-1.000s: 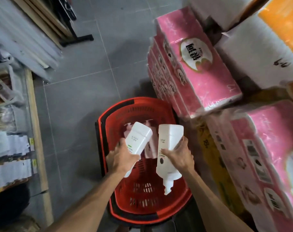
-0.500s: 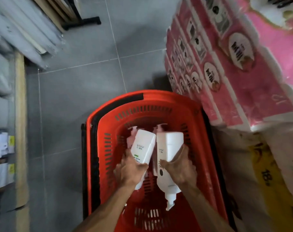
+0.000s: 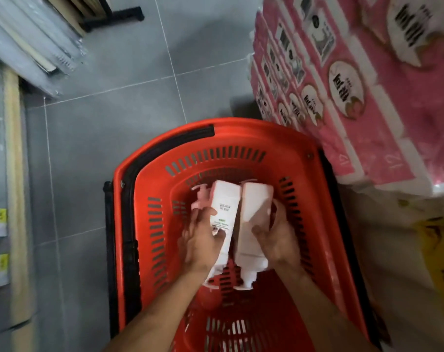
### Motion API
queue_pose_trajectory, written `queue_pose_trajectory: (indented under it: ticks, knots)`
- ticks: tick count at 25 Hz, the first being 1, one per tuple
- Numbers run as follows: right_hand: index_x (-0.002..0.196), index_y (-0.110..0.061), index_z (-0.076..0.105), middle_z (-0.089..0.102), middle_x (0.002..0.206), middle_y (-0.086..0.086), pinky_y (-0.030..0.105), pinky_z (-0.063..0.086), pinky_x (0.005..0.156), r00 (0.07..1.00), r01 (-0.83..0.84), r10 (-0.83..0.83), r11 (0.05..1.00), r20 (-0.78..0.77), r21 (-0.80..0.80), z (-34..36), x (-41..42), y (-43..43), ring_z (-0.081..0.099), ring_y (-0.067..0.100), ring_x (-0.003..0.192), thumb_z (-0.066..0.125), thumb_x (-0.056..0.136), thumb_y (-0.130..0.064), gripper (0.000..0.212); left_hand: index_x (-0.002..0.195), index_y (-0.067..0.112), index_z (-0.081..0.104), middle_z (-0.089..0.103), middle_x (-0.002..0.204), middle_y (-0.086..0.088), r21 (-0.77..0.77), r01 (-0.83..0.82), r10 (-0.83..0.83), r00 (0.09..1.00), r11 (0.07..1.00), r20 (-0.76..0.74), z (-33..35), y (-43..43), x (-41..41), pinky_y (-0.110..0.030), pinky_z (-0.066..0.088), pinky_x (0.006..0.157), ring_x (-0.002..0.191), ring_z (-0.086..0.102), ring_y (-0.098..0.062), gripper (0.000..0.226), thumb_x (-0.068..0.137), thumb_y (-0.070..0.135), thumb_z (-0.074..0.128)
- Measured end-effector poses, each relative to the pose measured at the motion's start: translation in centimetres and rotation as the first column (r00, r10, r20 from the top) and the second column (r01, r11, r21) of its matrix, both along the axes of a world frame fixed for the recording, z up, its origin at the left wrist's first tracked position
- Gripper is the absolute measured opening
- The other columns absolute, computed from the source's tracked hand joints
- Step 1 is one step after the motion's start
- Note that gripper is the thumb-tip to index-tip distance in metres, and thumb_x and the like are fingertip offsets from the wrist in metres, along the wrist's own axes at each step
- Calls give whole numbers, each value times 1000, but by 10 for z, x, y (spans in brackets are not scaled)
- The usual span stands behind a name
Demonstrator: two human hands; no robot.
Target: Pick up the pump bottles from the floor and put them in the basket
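A red plastic basket (image 3: pixel 149 189) with a black handle stands on the grey tiled floor. Inside it, my left hand (image 3: pixel 199 240) grips a white pump bottle with a green label (image 3: pixel 224 209), pump end toward me. Beside it, my right hand (image 3: pixel 279 237) grips a second white pump bottle (image 3: pixel 255 212), also pump end toward me. Both bottles lie low in the basket, side by side and touching. Beneath them at the far end, a pink pump bottle (image 3: pixel 200 196) shows its pump head.
Pink packs of tissue rolls (image 3: pixel 343 92) are stacked against the basket's right side. A yellow-printed white sack (image 3: pixel 419 250) lies at the right. Shelving with packaged goods (image 3: pixel 2 174) runs along the left. Grey floor tiles (image 3: pixel 114 110) lie open ahead.
Both hands have moved down into the basket with their white bottles, which now lie lower and closer together. The camera has dropped nearer to the basket.
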State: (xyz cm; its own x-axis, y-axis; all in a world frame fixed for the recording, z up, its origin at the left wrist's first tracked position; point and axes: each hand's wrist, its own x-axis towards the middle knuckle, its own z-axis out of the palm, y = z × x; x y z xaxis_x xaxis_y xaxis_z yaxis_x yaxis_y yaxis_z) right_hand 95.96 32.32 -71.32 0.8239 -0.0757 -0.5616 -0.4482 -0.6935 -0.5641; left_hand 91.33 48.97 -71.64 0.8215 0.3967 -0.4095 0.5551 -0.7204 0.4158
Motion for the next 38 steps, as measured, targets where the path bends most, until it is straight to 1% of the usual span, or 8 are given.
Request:
queue_pose_trajectory:
  ticks: [2,4,7,12,16,27,32,38]
  knots:
    - [151,-24,35,62,134,8,34,46,91,1000,-30,30,999,7,-17,19,3,-5,60,30,119,75,84,-28,79,124,34,53,50,133,8,16,105,-105,994,994,7,19,-3,8,-40,50,78,107,61,-29,51,78,32,73]
    - [150,-28,37,61,134,2,38,47,96,996,-85,86,996,35,-32,36,7,-6,59,26,121,73,82,-40,78,126,33,53,51,131,6,14,149,-149,989,989,-8,38,-4,18,-39,49,83,113,58,-27,50,80,34,73]
    - [138,-35,45,65,121,-6,38,50,91,991,-135,136,990,6,-46,67,15,-4,63,20,113,69,82,-42,61,127,31,52,54,128,3,-2,205,-205,978,979,-40,72,1,25,-38,45,95,118,55,-25,51,81,35,73]
    - [134,-31,51,58,127,-1,36,46,97,945,-328,326,931,-35,-159,133,4,5,55,25,121,71,83,-39,55,146,32,35,39,147,4,144,416,-399,907,898,-136,154,14,16,-42,37,106,129,43,-23,69,85,40,67]
    - [136,-27,50,54,132,2,41,43,103,913,-402,408,886,-22,-230,197,0,9,46,30,126,72,81,-39,60,144,31,37,42,143,6,187,480,-463,877,857,-130,224,20,18,-43,36,106,128,42,-20,67,86,40,69]
    - [136,-26,48,55,132,1,42,45,102,904,-412,427,863,-14,-293,326,-33,-1,47,27,126,70,85,-39,57,143,30,36,42,143,3,182,551,-530,834,815,-151,349,-7,-13,-43,37,105,128,42,-23,71,83,38,73]
    - [136,-23,48,55,132,5,44,47,99,916,-381,402,862,-7,-334,407,-50,-28,47,30,127,72,84,-36,58,127,32,49,47,127,2,233,566,-565,822,791,-75,418,-4,-25,-45,41,96,117,46,-26,53,80,41,72]
    - [130,-20,50,56,131,9,43,48,97,936,-289,339,896,98,-337,500,-56,-56,50,34,122,71,83,-36,54,130,29,50,48,130,-1,256,598,-614,789,759,-23,502,-24,-24,-45,39,97,120,46,-28,56,80,35,74]
